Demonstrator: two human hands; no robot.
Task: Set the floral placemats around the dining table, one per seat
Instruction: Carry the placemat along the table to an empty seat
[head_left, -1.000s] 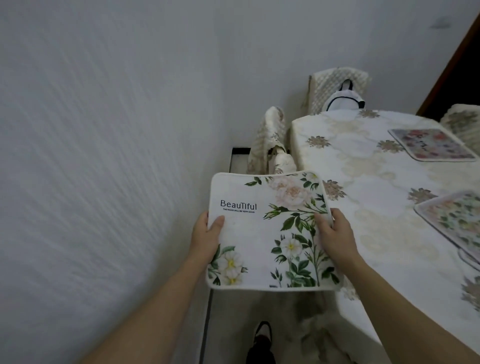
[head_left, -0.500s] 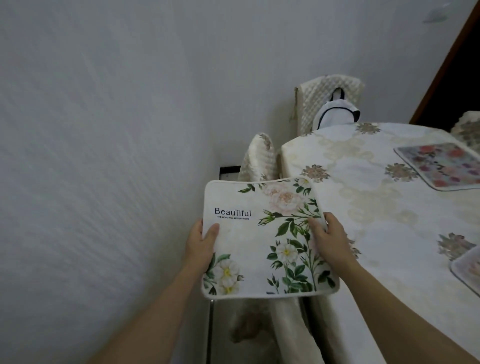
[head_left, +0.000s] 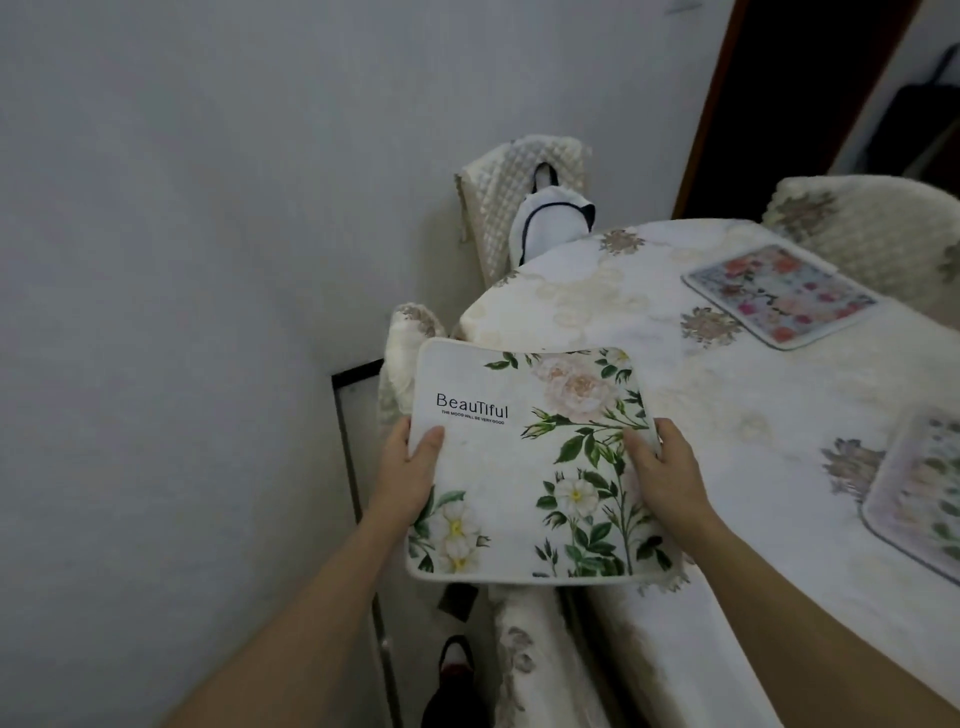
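I hold a white floral placemat (head_left: 524, 467), printed "Beautiful" with green leaves and pale flowers, flat in the air over the left edge of the dining table (head_left: 727, 405). My left hand (head_left: 408, 475) grips its left edge, thumb on top. My right hand (head_left: 665, 478) grips its right edge. Two other placemats lie on the table: a pink-flowered one (head_left: 779, 293) at the far right and a pale one (head_left: 919, 493) cut off by the right frame edge.
A white wall fills the left. A covered chair (head_left: 410, 358) is tucked in under the held mat, and another quilted chair (head_left: 519, 202) with a white bag (head_left: 550, 218) stands at the far end. A third chair (head_left: 872, 228) sits far right, beside a dark doorway.
The view has moved forward along the table's left side. The mat in both hands has come slightly over the table edge. The far chairs and pink mat appear nearer.
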